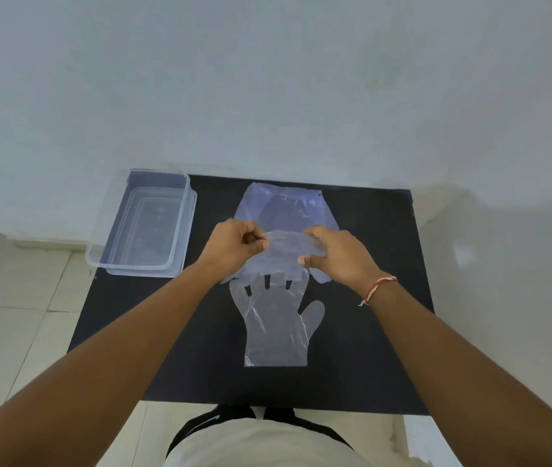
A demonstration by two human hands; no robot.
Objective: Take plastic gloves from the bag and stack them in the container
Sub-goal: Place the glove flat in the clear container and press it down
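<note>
**Thin glove mid-pull, likely to drag extras or slip**

Head view: Main risk, imo: the gloves are thin, clingy film, so the held glove (284,246) may bring a second one w/ it out of the bag (284,203), or the whole bag may shift on the black table (369,332) since nothing pins it down. A pull that's uneven btwn the two sides could crumple the film, making a flat stack hard. It could also snag the flat glove (276,332) lying near the person, fingers pointing toward the bag, cuff nearest the body; its fingertips sit under the bag's near edge.

Pose: both forearms reach fwd, roughly symmetric, above the bag's near end. Left hand (230,246) has its grip clamped on the glove's left edge, thumb & forefinger pinching. Right hand (338,252) pinches the right edge, fingers curled over the film; a red-white thread circles that wrist. Glove is stretched btwn them, lifted off the bag.

Container (99,254) sits at the table's far left, clear, well apart from both hands; can't tell if any gloves are in it.
</note>
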